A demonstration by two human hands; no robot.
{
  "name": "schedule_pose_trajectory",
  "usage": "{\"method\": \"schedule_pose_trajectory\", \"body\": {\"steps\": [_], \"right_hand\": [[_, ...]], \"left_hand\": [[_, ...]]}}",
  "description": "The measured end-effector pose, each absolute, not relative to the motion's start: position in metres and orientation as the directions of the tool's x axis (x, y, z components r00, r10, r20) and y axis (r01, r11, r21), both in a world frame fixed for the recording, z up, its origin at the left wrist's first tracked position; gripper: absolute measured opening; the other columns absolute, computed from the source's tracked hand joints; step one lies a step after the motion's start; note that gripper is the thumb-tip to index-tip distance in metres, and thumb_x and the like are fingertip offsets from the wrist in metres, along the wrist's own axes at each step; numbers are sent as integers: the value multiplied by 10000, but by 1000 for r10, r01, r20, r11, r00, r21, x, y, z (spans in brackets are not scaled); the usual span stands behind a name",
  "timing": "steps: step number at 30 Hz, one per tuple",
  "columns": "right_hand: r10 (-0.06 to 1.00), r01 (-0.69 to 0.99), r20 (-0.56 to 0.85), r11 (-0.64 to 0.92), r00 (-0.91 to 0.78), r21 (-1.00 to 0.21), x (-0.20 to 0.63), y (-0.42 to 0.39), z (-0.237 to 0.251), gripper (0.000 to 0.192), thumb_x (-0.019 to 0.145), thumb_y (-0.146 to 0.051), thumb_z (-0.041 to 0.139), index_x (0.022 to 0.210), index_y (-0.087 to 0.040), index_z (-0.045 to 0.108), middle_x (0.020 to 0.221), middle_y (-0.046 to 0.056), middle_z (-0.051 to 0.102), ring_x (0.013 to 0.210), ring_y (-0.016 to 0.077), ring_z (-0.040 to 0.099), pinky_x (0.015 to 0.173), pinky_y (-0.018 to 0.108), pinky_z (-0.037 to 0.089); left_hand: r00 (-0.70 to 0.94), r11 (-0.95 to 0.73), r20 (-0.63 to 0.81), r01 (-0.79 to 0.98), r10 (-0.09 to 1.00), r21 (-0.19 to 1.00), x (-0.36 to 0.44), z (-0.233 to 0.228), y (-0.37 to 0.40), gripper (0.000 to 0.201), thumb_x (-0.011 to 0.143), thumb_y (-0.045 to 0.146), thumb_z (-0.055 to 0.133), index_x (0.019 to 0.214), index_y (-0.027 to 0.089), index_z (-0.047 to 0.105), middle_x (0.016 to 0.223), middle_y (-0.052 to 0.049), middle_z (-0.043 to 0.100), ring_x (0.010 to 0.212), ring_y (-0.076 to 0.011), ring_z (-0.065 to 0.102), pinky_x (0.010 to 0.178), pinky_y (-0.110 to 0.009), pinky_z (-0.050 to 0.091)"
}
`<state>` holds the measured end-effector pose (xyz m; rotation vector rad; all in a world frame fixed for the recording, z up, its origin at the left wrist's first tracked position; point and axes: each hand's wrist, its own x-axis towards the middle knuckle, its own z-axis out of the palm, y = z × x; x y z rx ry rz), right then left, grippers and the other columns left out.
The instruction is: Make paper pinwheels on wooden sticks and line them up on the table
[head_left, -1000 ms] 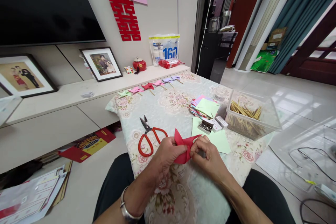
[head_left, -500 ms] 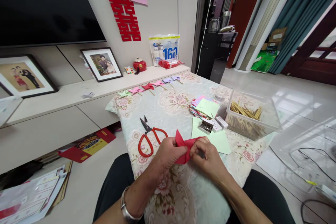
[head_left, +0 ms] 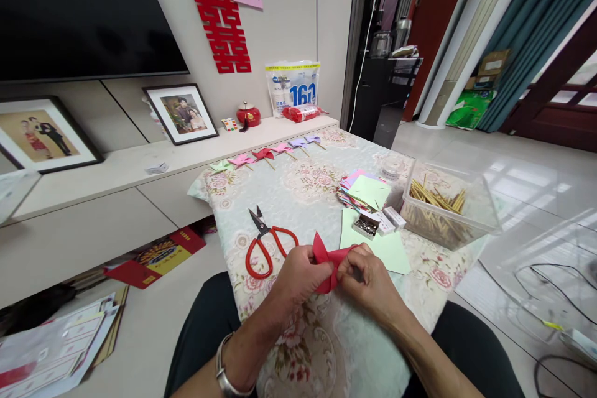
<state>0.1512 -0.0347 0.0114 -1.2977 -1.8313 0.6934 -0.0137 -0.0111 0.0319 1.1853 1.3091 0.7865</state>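
Observation:
Between my two hands is a red paper pinwheel point(head_left: 321, 251), its blades folded inward and one pointed corner standing up. My left hand point(head_left: 303, 270) grips its left side, thumb pressed near the centre. With fingers pinched, my right hand point(head_left: 362, 272) holds the right side close to the middle; whatever its fingertips may pinch there is hidden. Red-handled scissors point(head_left: 259, 255) lie partly spread on the cloth left of my left hand. Beyond my right hand, a small open box of metal pushpins point(head_left: 366, 225) rests on a light green paper sheet point(head_left: 394, 253).
Several finished pinwheels on sticks point(head_left: 265, 155) line the far edge of the flowered tablecloth point(head_left: 321, 177). A stack of coloured paper squares point(head_left: 364, 189), a tape roll point(head_left: 392, 166) and a clear plastic bin point(head_left: 473, 214) of thin sticks stand at the right. Framed photos point(head_left: 181, 113) stand on the cabinet.
Both hands stay nearly in place, still holding the red paper pinwheel. Its upright corner has shifted very slightly.

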Motion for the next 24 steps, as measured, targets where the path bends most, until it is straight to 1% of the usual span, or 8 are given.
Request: {"method": "schedule_pose_trajectory", "body": {"steps": [6,10,15,19,24], "right_hand": [[946,510,262,325,-193,-797,152,-35,13,155,730,-73,548,658,-196,610,678,17,590,745,203,512,665,312,371],[946,496,260,324,-196,-806,152,-35,15,145,761,-102,561,667,-199,611,678,11,576,749,200,515,675,312,377],[940,487,273,341,-206,-804,151,-34,17,157,776,-103,557,663,-207,588,688,9,572,748,198,513,686,318,383],[937,471,278,347,-213,-811,152,-34,17,161,788,-109,556,668,-213,586,686,6,572,740,195,513,692,321,383],[943,465,259,328,-206,-823,152,-34,17,149,814,-144,565,683,-207,602,702,13,574,761,203,522,702,326,388]], "left_hand": [[118,285,-307,172,944,943,-12,29,-13,73,583,223,612,592,161,575,538,35,510,503,-96,405,445,-205,263],[112,340,-347,77,931,937,-11,37,-18,88,581,211,627,582,166,552,546,38,500,499,-86,388,433,-202,262],[170,340,-324,-68,930,938,-11,40,-19,104,570,191,654,638,150,588,596,17,541,532,-97,432,478,-214,319],[196,355,-331,-101,923,929,-12,39,-18,108,580,196,676,620,147,588,599,14,533,517,-91,420,471,-218,311],[231,360,-326,-124,917,925,-11,43,-20,158,594,236,724,632,133,610,592,11,526,523,-91,417,494,-222,344]]}}
